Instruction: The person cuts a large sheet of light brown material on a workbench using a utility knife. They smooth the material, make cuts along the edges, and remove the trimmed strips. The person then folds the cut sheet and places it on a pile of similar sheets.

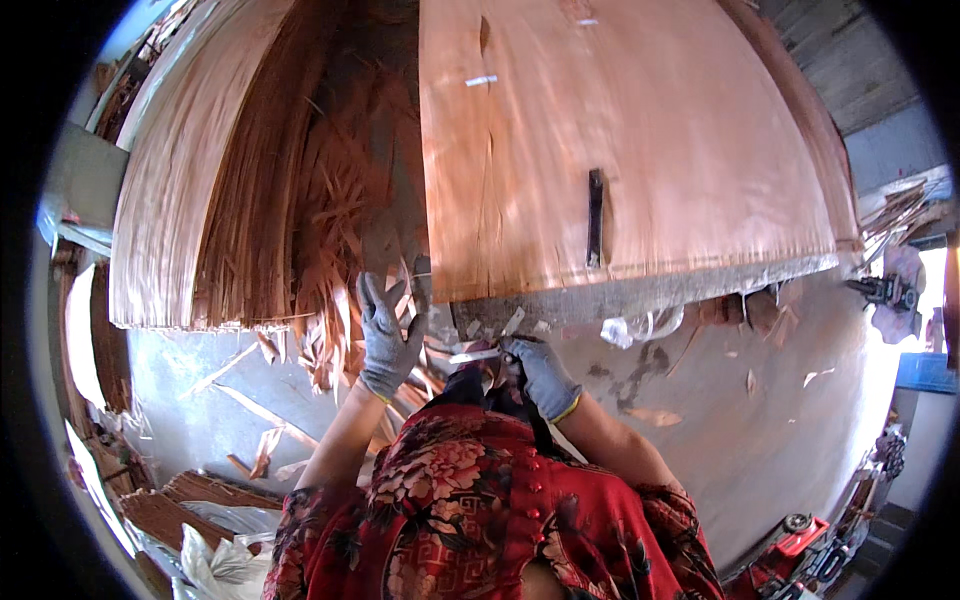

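Split veneer sheet (690, 130) beyond the right hand (543, 377)

The left hand (390, 345) is spread wide, apparently empty. The right is curled beside a white strip (474, 356); whether it grips it, I cannot tell. The veneer sheet looks light, flexible and brittle, probably best held by its near edge, clear of the cracks.

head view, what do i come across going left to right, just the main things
Left stack of thin reddish-brown wood sheets → grey-gloved left hand → grey-gloved right hand with yellow cuff edge → long narrow black strip → blue flat-sided object
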Demonstrator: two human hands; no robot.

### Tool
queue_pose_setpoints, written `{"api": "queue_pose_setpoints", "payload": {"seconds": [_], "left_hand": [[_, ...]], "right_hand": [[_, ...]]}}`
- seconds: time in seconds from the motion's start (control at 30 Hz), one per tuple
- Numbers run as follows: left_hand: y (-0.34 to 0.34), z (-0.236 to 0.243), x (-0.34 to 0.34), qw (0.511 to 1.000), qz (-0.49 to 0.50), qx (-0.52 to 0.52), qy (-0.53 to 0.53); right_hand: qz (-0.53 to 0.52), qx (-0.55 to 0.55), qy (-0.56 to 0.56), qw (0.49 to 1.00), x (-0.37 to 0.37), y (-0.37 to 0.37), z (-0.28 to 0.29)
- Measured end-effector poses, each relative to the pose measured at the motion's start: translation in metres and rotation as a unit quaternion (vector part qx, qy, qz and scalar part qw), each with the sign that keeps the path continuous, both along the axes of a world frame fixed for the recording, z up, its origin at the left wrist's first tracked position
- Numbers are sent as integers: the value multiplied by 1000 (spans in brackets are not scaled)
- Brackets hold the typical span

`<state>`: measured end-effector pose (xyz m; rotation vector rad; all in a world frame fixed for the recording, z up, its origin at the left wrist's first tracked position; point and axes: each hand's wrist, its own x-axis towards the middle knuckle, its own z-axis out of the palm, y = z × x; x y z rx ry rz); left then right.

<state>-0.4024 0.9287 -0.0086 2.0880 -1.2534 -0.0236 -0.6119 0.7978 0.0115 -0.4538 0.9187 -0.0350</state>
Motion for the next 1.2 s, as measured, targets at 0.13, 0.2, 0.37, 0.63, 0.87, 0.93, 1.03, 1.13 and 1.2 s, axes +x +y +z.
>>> {"api": "queue_pose_setpoints", "payload": {"seconds": [0.13,0.2,0.37,0.63,0.87,0.93,1.03,1.13,1.2], "left_hand": [[2,12,10,999,2,-2,44],[-8,14,13,993,15,-80,89],[-38,62,2,915,-80,-67,389],[-113,103,-29,876,-147,-30,459],[-146,89,-63,833,71,-184,517],[-151,93,-74,863,115,-196,452],[-155,99,-92,812,220,-227,490],[-163,102,-103,678,217,-311,629],[-170,105,-108,655,244,-352,623]], "right_hand": [[68,-114,-1,991,11,-5,42],[140,-195,-34,970,4,-11,38],[33,-353,-130,926,37,-34,86],[139,-450,-71,879,48,-92,80],[182,-452,-120,865,52,-124,70],[189,-486,-179,834,49,-127,71],[214,-366,-163,891,51,-126,93],[228,-295,-173,912,46,-138,71],[244,-314,-150,905,46,-140,80]]}}
